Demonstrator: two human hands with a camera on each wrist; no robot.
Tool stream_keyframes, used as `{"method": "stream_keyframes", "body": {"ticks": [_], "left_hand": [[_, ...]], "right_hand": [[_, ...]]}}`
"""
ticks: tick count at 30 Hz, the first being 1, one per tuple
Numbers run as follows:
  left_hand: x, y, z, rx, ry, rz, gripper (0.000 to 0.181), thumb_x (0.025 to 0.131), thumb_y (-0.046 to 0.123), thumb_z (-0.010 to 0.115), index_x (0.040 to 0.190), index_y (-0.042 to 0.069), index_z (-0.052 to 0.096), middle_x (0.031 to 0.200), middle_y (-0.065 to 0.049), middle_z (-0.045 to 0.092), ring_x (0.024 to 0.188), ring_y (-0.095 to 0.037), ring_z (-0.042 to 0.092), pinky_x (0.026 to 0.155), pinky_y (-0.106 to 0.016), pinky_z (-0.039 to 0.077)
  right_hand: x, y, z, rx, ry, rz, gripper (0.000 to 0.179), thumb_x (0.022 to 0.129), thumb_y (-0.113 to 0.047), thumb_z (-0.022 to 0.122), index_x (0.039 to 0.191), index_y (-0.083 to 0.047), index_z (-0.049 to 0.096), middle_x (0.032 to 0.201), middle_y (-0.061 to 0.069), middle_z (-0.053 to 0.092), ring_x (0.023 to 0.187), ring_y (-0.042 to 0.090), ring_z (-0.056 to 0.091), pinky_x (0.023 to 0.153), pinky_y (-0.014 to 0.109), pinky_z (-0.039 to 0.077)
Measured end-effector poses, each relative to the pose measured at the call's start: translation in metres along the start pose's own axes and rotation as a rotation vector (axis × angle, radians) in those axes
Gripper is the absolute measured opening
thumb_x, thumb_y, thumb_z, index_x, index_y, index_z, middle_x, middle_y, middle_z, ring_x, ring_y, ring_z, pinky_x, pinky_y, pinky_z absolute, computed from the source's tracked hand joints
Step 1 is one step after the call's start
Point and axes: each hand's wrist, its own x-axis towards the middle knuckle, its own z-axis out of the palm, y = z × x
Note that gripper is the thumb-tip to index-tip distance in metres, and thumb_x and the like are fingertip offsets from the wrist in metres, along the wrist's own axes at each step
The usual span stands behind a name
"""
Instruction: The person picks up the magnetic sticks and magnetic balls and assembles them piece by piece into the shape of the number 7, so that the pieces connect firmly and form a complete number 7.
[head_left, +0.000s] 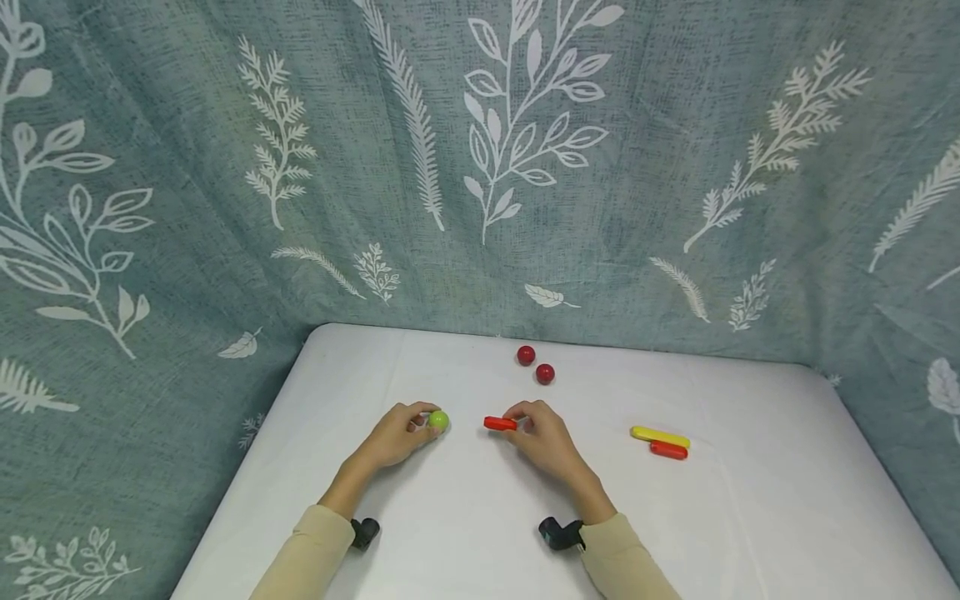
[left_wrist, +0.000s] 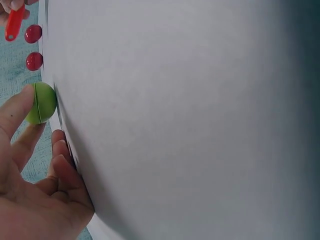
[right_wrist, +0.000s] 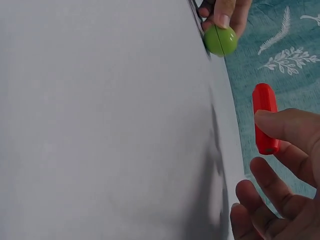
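My left hand pinches a bright green ball between thumb and finger, over the white table. A thin seam runs round this green ball in the left wrist view, and the other fingers lie curled by the tabletop. To the right, my right hand holds a short red stick-shaped piece between thumb and fingertips, its free end pointing left. Close up in the right wrist view, the red piece has flat sides and rounded ends, and the remaining fingers are loosely bent below it.
Two dark red balls sit near the back edge of the white table. On the right lie a yellow stick and a shorter red stick, side by side. A green leaf-patterned cloth hangs behind the table.
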Motion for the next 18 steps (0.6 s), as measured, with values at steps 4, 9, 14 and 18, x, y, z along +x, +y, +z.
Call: {"method": "stream_keyframes", "body": {"ticks": [4,9,14,18], "left_hand": [[0.001,-0.001,0.0,-0.01,-0.003,-0.012,0.034,0.093,0.023,0.073,0.127,0.015,0.068,0.096,-0.002,0.053,0.085,-0.018,0.046,0.072,-0.036,0.041],[0.002,-0.001,-0.001,-0.026,-0.013,-0.01,0.035,0.093,0.024,0.073,0.127,0.015,0.068,0.096,-0.002,0.052,0.085,-0.018,0.046,0.073,-0.036,0.041],[0.003,0.0,-0.002,-0.028,-0.026,0.0,0.035,0.094,0.025,0.073,0.127,0.014,0.068,0.094,-0.002,0.052,0.084,-0.018,0.045,0.07,-0.036,0.04],[0.003,0.0,-0.002,-0.019,-0.025,-0.008,0.035,0.093,0.025,0.073,0.126,0.014,0.069,0.095,-0.002,0.053,0.084,-0.018,0.046,0.07,-0.035,0.04]], "right_hand": [[0.01,-0.002,0.014,0.001,-0.014,-0.009,0.016,0.084,-0.007,0.08,0.098,-0.013,0.073,0.093,0.0,0.06,0.086,0.023,0.053,0.075,0.037,0.045],[0.019,-0.006,0.027,0.001,-0.038,-0.007,0.014,0.084,-0.007,0.08,0.096,-0.012,0.074,0.095,0.002,0.061,0.091,0.024,0.054,0.08,0.039,0.044],[0.024,-0.007,0.035,-0.025,-0.045,-0.006,0.014,0.083,-0.008,0.081,0.095,-0.013,0.075,0.095,0.003,0.062,0.092,0.023,0.052,0.081,0.041,0.042],[0.025,-0.009,0.04,-0.058,-0.052,0.001,0.014,0.082,-0.012,0.082,0.095,-0.015,0.075,0.095,0.002,0.062,0.091,0.021,0.05,0.079,0.04,0.041]]}}
